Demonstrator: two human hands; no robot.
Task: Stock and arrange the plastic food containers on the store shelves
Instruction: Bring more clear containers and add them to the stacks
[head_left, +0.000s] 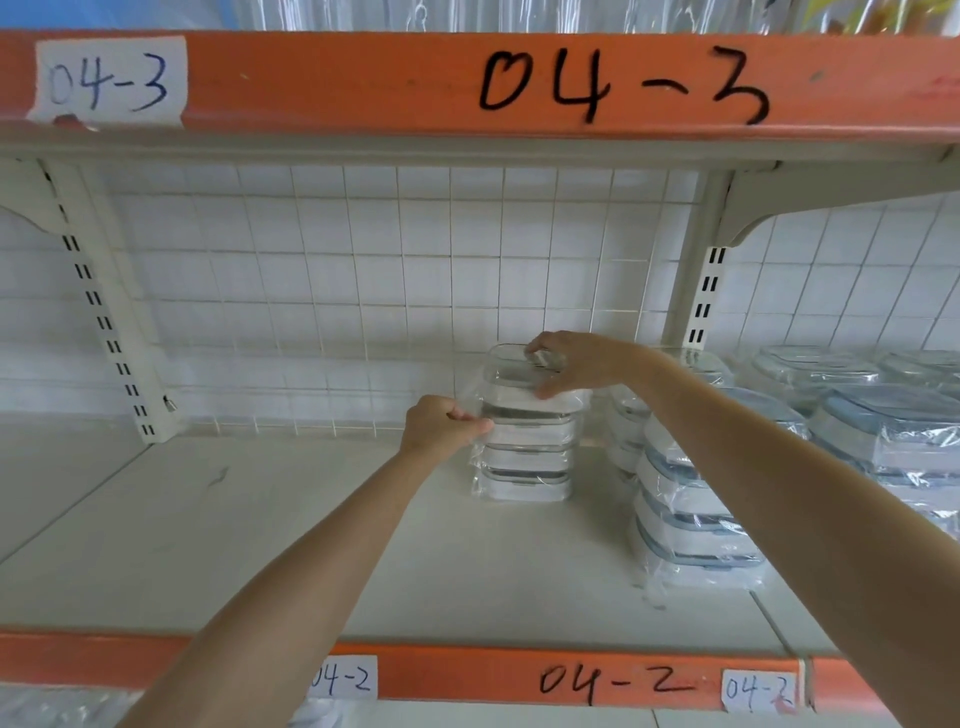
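- The left hand (441, 423) pinches the clear wrap on the left side of a stack of containers (527, 447).
- The stack stands upright on the white shelf (260, 519), near the wire back.
- The right hand (576, 364) grips the stack's top.
- More wrapped stacks (691, 509) stand just right.

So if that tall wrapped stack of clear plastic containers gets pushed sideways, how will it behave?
The wrapped stack of clear plastic containers is tall and narrow, so probably tippy. Its loose film likely slips or crinkles where the left hand pinches it. It probably feels light; the right hand steadies its top.
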